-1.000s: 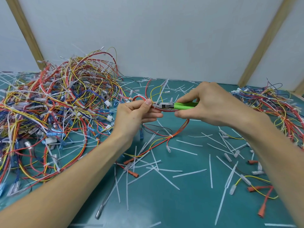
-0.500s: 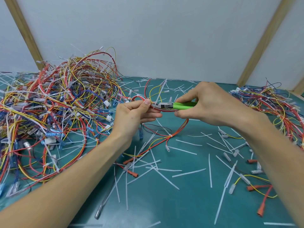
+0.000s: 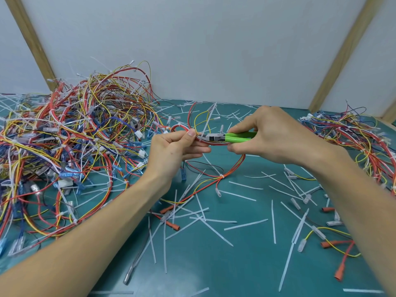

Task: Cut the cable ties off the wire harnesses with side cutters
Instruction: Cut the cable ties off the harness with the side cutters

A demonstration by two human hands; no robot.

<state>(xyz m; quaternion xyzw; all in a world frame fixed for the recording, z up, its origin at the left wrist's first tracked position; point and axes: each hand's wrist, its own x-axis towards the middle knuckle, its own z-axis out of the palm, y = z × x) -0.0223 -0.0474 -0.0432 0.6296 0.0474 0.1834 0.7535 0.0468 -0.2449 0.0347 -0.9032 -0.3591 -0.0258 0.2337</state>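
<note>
Nothing much has shifted since the earlier frames: my 2 hands stay together above the surface (image 3: 246, 264), with the cutters' tip edged slightly closer to my left thumb. My left hand (image 3: 171, 151) is pinching a red-and-yellow wire harness (image 3: 233, 168) between thumb and curled fingers, and the harness loops down from the hand to the surface below it. My right hand (image 3: 276, 138) is closed around the green handles of the side cutters (image 3: 227, 137), whose metal tip points at the left thumb and lies against the pinched wires. I cannot tell whether the blades are on a cable tie. Left of the left hand sits a big tangled pile of harnesses (image 3: 70, 146); a smaller pile (image 3: 353, 136) lies right of the right hand. Cut white ties (image 3: 246, 224) litter the surface under both hands.
</note>
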